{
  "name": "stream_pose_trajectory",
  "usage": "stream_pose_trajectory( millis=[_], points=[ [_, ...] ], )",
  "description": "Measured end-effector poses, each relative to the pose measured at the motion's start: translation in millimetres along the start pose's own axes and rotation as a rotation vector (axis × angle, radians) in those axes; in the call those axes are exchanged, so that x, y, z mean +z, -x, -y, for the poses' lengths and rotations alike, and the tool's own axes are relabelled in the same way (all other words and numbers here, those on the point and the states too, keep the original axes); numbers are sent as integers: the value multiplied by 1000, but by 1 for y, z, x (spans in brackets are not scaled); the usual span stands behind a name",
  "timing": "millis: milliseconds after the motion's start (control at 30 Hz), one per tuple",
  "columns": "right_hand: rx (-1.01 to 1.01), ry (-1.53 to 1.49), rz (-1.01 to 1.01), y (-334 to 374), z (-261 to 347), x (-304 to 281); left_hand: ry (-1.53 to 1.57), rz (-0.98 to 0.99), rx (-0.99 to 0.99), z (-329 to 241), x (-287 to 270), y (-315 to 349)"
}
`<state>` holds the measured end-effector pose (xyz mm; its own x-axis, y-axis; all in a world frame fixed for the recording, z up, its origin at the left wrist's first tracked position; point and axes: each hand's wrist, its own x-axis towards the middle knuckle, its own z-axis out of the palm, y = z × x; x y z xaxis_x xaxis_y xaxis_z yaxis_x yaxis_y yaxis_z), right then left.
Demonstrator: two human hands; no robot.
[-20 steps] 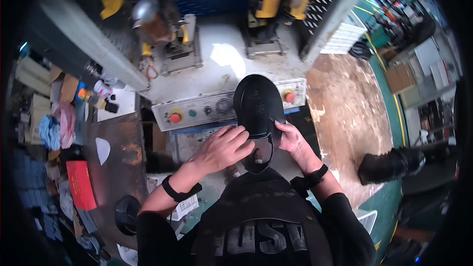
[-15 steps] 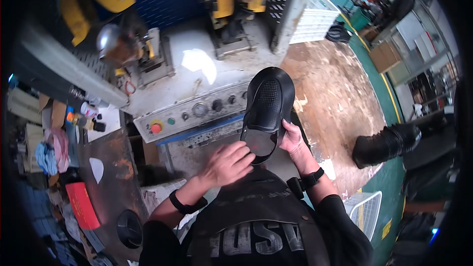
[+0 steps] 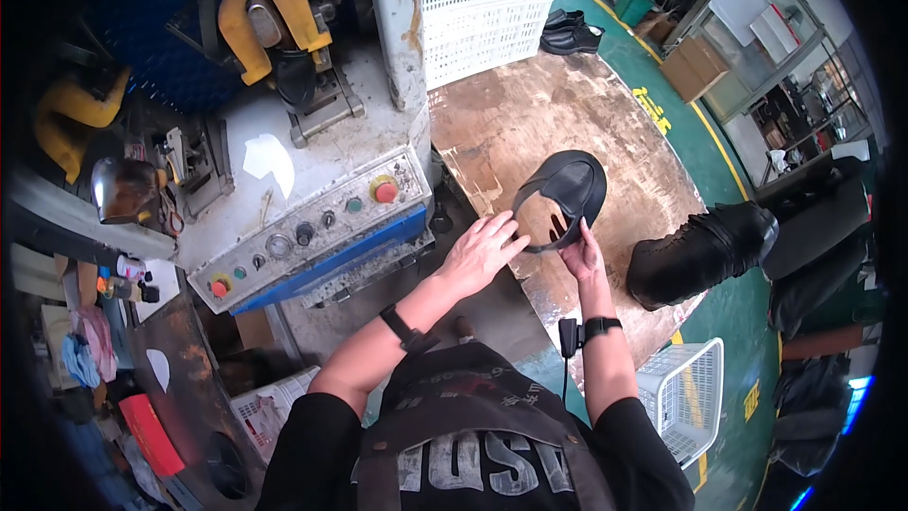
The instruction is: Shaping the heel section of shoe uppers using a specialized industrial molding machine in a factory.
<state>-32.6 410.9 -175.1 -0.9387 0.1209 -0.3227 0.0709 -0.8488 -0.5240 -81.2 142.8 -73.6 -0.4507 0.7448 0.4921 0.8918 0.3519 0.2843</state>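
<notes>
Head view, single item in hand: black shoe upper (image 3: 567, 191), unsoled, held over the worn wooden table (image 3: 530, 123) in front of the person

Handling, as judged: light, soft and floppy leather; the open collar rim looks the best place to grip; no fragility apparent

Left hand (image 3: 480, 251): fingers spread, tips laid against the collar edge on the near side of the upper, which sits just beyond them

Right hand (image 3: 582, 255): pinching the lower rim from beneath, upper rising above it

Nearby: finished black boot (image 3: 700, 251) lying on the table edge to the right, apart from the hands; grey control panel (image 3: 312, 227) with coloured buttons to the left; white plastic crate (image 3: 482, 9) beyond
</notes>
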Motion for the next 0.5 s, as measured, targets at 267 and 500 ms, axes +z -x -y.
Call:
stream_pose_trajectory(
  millis=[267,500],
  points=[
    [-13,355,-499,-36,15,-148,241,352,-590,-37,18,201],
    [-237,1381,200,-75,105,-196,-150,65,-1530,-114,-93,544]
  ],
)
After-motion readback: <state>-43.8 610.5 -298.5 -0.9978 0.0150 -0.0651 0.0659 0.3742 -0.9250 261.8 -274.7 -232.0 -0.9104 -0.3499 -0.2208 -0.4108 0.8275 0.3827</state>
